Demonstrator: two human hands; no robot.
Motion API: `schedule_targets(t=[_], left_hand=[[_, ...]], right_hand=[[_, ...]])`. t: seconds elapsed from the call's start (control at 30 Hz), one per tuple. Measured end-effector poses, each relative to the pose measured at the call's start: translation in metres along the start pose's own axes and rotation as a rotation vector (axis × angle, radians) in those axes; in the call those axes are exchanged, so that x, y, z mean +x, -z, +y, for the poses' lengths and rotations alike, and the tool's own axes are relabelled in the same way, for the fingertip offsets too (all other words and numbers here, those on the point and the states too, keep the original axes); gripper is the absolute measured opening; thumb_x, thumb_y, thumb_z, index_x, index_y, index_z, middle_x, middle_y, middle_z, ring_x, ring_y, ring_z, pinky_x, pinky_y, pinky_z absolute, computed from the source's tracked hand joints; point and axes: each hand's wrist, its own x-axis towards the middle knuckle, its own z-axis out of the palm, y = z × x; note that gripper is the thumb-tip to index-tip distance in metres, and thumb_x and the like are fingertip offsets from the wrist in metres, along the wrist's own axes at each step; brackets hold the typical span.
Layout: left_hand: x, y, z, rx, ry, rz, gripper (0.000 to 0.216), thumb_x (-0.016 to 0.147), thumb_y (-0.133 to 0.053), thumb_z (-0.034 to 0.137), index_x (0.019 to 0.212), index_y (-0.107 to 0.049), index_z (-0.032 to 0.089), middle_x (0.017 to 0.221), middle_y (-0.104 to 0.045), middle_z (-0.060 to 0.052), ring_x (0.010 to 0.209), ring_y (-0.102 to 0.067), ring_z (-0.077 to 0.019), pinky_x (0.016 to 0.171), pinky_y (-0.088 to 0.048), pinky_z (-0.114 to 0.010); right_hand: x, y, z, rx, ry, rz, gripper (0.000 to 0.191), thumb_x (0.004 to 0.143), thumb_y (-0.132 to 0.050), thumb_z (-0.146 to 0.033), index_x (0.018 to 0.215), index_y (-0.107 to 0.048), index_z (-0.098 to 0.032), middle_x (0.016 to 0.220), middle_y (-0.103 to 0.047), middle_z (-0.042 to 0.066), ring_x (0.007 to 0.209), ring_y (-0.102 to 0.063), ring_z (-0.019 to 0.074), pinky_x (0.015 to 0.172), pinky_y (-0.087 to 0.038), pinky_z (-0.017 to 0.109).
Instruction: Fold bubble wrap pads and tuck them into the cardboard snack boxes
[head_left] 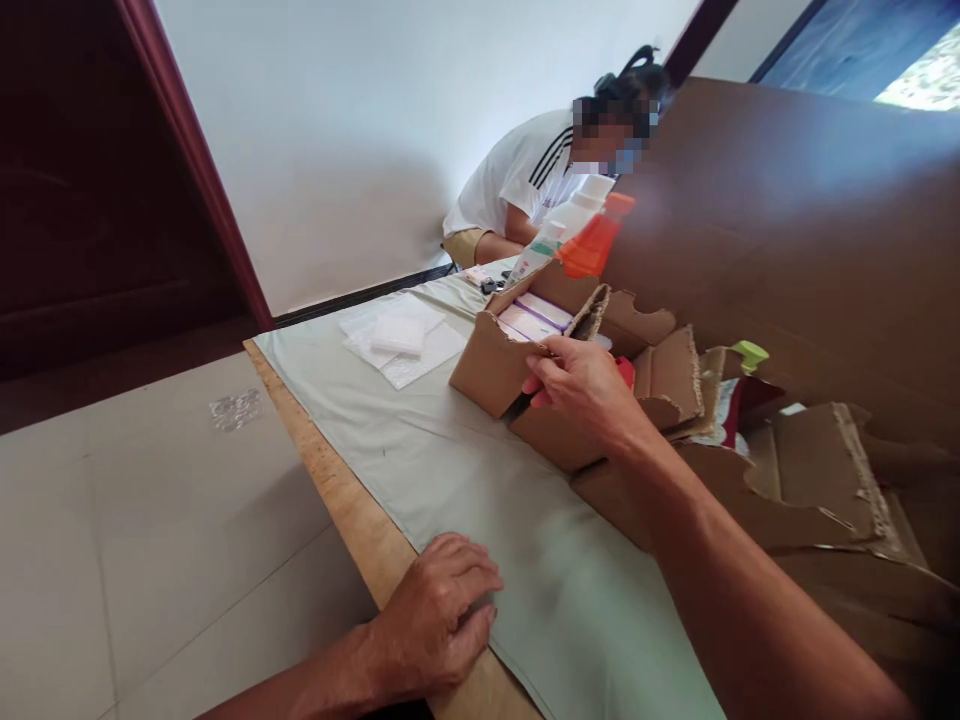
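Nearest, at lower centre of the frame, the left hand (439,620) rests knuckles-up on the table edge (352,520), fingers loosely curled and holding nothing, partly on the pale green cloth (465,500). Further in, at centre frame, the right hand (581,390) reaches from lower right and closes its fingers on a dark, slim object at the near wall of the open cardboard box (495,365); what that object is cannot be told. The box lies up and right of the left hand and directly under the right, which is by far the nearer; its long axis runs from lower right to upper left. Inside lie white packets with purple stripes (536,315). Beyond stand bottles (581,225), one orange. At left lies a clear plastic bag (401,340). Farthest, upper centre, sits another person (525,180).
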Motion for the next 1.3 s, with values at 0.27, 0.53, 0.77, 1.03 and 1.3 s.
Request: schedule_targets(t=[0.27, 0.53, 0.77, 1.03, 1.3], left_hand=[[-0.021, 0.012, -0.005, -0.008, 0.253, 0.486, 0.058, 0.095, -0.053, 0.020, 0.151, -0.041, 0.031, 0.162, -0.038, -0.011, 0.151, -0.038, -0.0310, 0.122, -0.038, -0.057], [-0.020, 0.071, -0.007, -0.155, 0.274, 0.649, 0.078, 0.092, -0.069, 0.036, 0.159, -0.031, 0.028, 0.167, -0.032, -0.012, 0.156, -0.028, -0.0330, 0.129, -0.021, -0.055], [-0.022, 0.061, 0.015, -0.268, 0.290, 0.311, 0.081, 0.091, -0.071, 0.038, 0.161, -0.029, 0.035, 0.167, -0.034, -0.009, 0.155, -0.030, -0.0325, 0.127, -0.027, -0.056], [0.002, 0.054, 0.022, -0.278, 0.510, 0.136, 0.068, 0.083, -0.078, 0.046, 0.143, -0.053, 0.023, 0.144, -0.061, -0.015, 0.134, -0.058, -0.0375, 0.109, -0.052, -0.047], [0.011, -0.001, 0.051, -0.377, 0.486, 0.095, 0.065, 0.081, -0.080, 0.040, 0.138, -0.057, 0.021, 0.142, -0.063, -0.013, 0.135, -0.058, -0.0346, 0.110, -0.050, -0.042]], right_hand=[[-0.088, -0.010, -0.011, -0.053, 0.188, 0.065, 0.025, 0.092, -0.053, -0.035, 0.082, -0.071, -0.022, 0.069, -0.073, 0.002, 0.061, -0.068, 0.0177, 0.057, -0.047, 0.026], [-0.218, 0.049, 0.007, -0.005, 0.111, 0.070, 0.029, 0.097, -0.057, -0.048, 0.096, -0.079, -0.029, 0.071, -0.074, 0.002, 0.060, -0.070, 0.0200, 0.056, -0.055, 0.028], [-0.291, 0.091, 0.084, 0.228, -0.169, 0.489, 0.038, 0.087, -0.074, -0.052, 0.120, -0.072, -0.034, 0.087, -0.077, 0.004, 0.071, -0.073, 0.0201, 0.061, -0.061, 0.028], [-0.357, 0.026, 0.091, 0.041, -0.073, 0.184, 0.078, 0.092, -0.068, -0.052, 0.159, -0.038, -0.027, 0.153, -0.053, 0.015, 0.134, -0.059, 0.0355, 0.105, -0.056, 0.050], [-0.370, 0.020, 0.109, -0.120, -0.132, 0.495, 0.061, 0.087, -0.073, -0.051, 0.137, -0.061, -0.019, 0.116, -0.074, 0.015, 0.103, -0.071, 0.0375, 0.082, -0.063, 0.048]])
